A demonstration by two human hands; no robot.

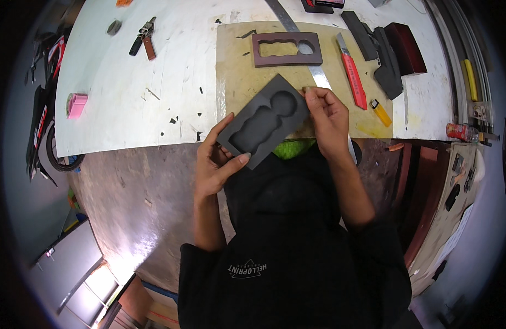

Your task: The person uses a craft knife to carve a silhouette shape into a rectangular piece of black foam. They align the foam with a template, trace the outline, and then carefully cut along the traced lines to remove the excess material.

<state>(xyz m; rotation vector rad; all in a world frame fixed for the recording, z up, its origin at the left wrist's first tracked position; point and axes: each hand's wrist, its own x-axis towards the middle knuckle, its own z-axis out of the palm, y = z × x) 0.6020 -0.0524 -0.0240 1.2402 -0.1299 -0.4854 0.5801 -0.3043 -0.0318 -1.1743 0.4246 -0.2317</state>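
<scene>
I hold a black foam insert [257, 127] tilted above the front edge of the table. A wavy-sided hollow with a round end is cut into its face. My left hand [219, 160] grips its lower left corner, thumb on the face and fingers along the side. At the opposite corner, my right hand [328, 116] is closed, its thumb and forefinger pinched at the foam's edge. Just beyond lies a dark brown frame [287, 63] with a similar wavy cutout. A red-handled cutter knife [353, 77] rests to its right, blade pointing away.
A yellowish cutting mat [236, 71] covers part of the white table [116, 115], with a metal ruler [319, 78] across it. To the right are a yellow lighter [381, 113], dark foam pieces [387, 66] and a dark red box [405, 48]. Keys [144, 39] and pink tape [76, 106] lie left.
</scene>
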